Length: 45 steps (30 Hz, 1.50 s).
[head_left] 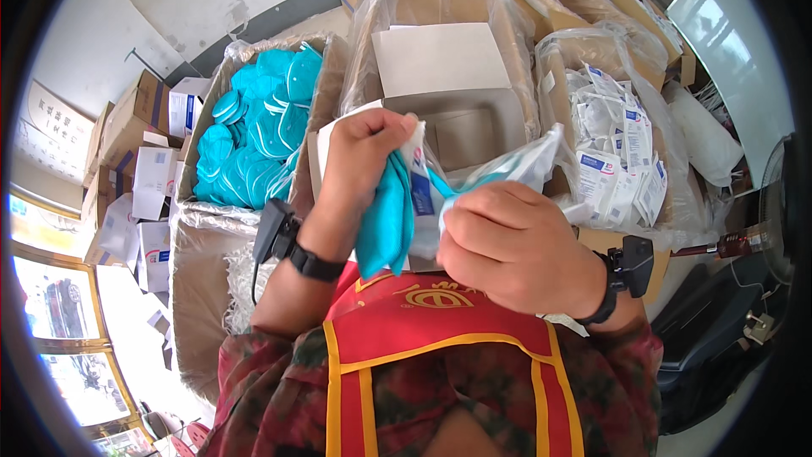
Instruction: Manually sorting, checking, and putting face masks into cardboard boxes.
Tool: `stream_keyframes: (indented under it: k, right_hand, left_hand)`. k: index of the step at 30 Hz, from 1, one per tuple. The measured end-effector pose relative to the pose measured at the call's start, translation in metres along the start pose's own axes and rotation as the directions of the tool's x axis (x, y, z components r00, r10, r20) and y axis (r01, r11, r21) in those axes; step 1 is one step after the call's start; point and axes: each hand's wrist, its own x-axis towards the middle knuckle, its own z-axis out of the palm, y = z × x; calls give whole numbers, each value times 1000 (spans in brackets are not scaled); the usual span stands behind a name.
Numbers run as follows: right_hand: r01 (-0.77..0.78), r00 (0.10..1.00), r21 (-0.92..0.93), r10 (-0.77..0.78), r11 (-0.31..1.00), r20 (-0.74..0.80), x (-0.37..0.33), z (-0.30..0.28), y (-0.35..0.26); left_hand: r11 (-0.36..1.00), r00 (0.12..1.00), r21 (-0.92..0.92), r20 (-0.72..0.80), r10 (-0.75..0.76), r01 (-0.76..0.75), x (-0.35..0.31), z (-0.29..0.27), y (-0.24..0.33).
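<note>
At centre, your left hand point(372, 140) clamps its fingers on a pouch point(420, 190), seemingly steadying it, teal masks point(385, 224) hanging below; your right hand point(507, 241) has its fingers closed on another mask point(443, 188). At ten o'clock, loose masks point(254, 140) lie boxed, probably for easy reach.

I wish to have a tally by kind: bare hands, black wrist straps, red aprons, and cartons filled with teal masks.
Hands: 2
Black wrist straps: 2
Red apron: 1
Carton of teal masks: 1
Total: 6
</note>
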Motion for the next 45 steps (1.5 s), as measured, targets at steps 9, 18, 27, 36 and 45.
stream_keyframes:
  k: [9,18,27,36,45]
  right_hand:
    - [-327,931,102,339,940,-138,-13,-34,15]
    - [-247,965,173,259,953,-45,-14,-28,26]
    - [-238,965,165,252,957,-68,-20,-33,20]
    - [-99,990,-2,98,995,-100,-14,-15,6]
    - [-71,995,-142,59,987,-84,-12,-8,-6]
  left_hand:
    - [648,920,654,260,293,-391,-5,-18,7]
    - [378,683,575,672,288,-725,-65,11,81]
    - [771,649,429,760,-27,-470,-54,13,70]
    - [483,768,618,605,212,-620,-74,34,49]
    - [335,828,759,536,164,-558,-74,30,48]
